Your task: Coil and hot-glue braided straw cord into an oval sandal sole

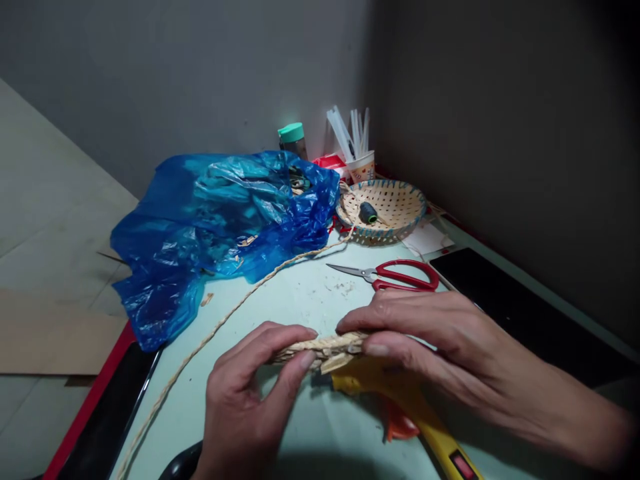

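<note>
Plainly, both hands are clamped on one small piece of plaited, straw-coloured cord [326,346], which they hold up over the pale mint-green tabletop [295,303]. Taking that piece as the clock's centre, the left hand [245,381] grips its nine-o'clock end between thumb and fingers, while the right hand [445,341] pinches its three-o'clock end the same way; the fingertips of the two hands stay apart, with the plait showing between them.

At four o'clock, beneath the right hand, sits a yellow plastic glue gun [434,427] with an orange-red trigger [400,425]. Whether its nose touches the plait cannot be told.

Red-handled metal scissors [369,273] lie at one o'clock, their blades pointing toward nine. Farther out in that direction, a round woven basket with blue-stitched rim [403,202] holds a dark thread spool [369,213]. A crumpled, translucent blue plastic bag [235,217] spreads at eleven o'clock. A long twisted straw rope [219,325] runs from beside the basket down toward eight o'clock.
</note>
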Demonstrator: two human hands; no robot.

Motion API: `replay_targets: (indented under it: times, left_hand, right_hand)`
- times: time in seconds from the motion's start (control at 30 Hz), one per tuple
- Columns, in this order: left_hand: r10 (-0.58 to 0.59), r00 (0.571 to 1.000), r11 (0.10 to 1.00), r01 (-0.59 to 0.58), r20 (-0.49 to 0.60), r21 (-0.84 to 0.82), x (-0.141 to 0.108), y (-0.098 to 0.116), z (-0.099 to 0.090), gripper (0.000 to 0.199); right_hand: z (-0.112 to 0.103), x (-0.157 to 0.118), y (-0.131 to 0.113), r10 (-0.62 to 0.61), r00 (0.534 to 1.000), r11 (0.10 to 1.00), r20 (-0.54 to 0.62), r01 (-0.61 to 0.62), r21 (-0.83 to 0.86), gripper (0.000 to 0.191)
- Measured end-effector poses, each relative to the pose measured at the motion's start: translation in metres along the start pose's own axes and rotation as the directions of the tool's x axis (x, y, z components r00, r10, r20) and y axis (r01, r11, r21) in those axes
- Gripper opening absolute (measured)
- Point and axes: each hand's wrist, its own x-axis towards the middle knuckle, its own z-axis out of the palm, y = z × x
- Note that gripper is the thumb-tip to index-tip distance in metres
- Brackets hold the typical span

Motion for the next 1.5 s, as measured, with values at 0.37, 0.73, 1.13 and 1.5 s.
replay_targets:
  times: [0.37,0.73,1.13,1.5]
  left_hand:
    - [-0.306,0.929,0.949,0.316,0.209,-0.018,0.008,0.002,-0.006,0.007]
    - [-0.421,0.825,0.883,0.467,0.377,-0.035,0.006,0.005,0.002,0.015]
    - [-0.16,0.959,0.987,0.15,0.232,0.062,0.0,0.006,0.004,0.011]
    - [-0.337,0.917,0.929,0.36,0.214,-0.08,0.002,-0.003,0.005,0.015]
  right_hand:
    - [-0.005,-0.004,0.009,0.009,0.999,1.0,0.048,-0.009,-0.015,0.015]
    - [0.003,-0.003,0.012,-0.086,0.994,0.994,0.06,0.082,0.073,0.02]
    - [0.004,-0.006,0.009,-0.15,0.987,0.986,0.052,0.146,0.076,0.016]
    - [0.004,0.0,0.018,-0.13,0.988,0.991,0.079,0.126,0.051,0.018]
